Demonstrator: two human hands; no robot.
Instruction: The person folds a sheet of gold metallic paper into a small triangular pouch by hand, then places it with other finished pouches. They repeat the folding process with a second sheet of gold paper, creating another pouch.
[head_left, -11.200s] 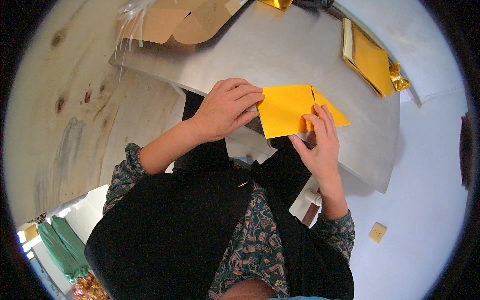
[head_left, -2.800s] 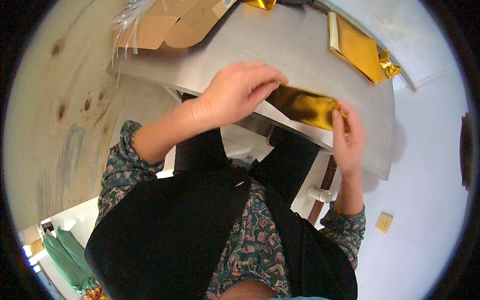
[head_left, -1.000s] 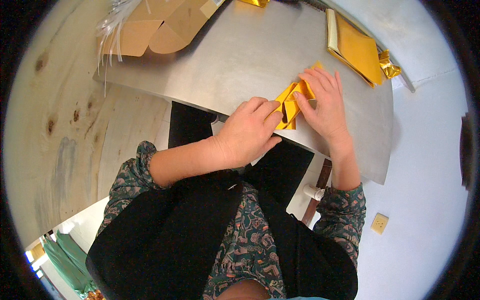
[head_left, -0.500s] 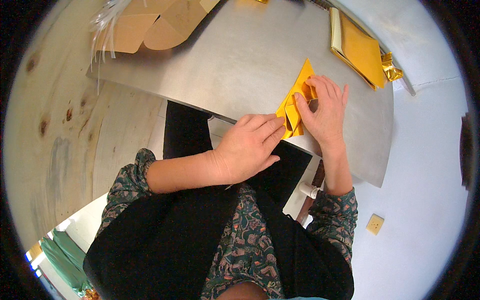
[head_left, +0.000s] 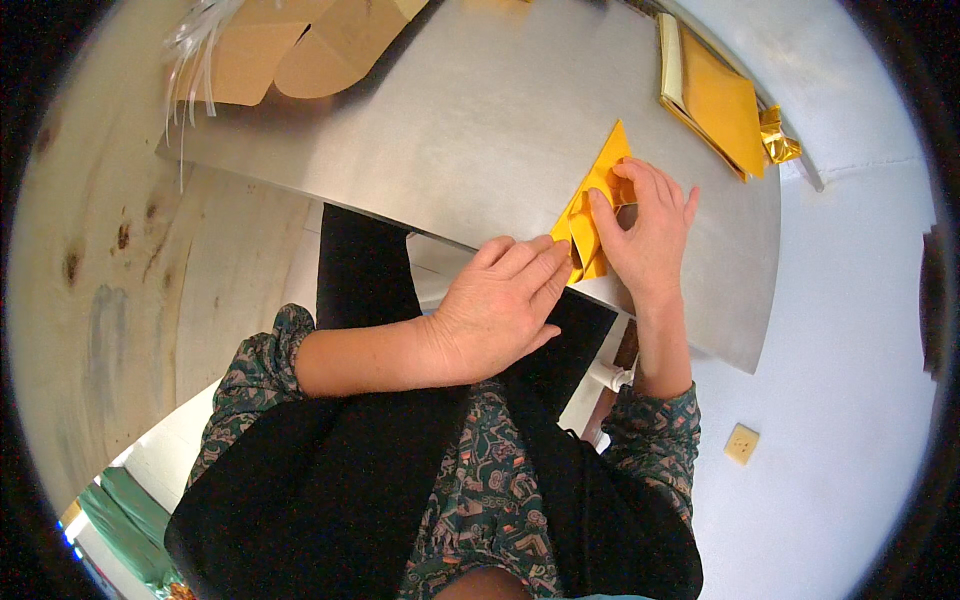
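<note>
A sheet of gold paper, folded into a narrow pointed shape with raised flaps, lies at the near edge of the grey metal table. Its tip points away from me. My left hand lies with stretched fingers on the paper's near left end, the thumb apart and off it. Bent over the right side, my right hand has its thumb on a raised flap and its index finger at the far part of the fold. Those fingers partly hide the folds.
At the far right lie a stack of gold sheets and a shiny gold folded piece beside the white wall. An opened cardboard box and clear plastic strips sit at the far left. A wooden board stretches along the left.
The view has shifted slightly. Both hands stay on the gold paper in nearly the same pose, and the flap under the right thumb looks a little more bowed.
</note>
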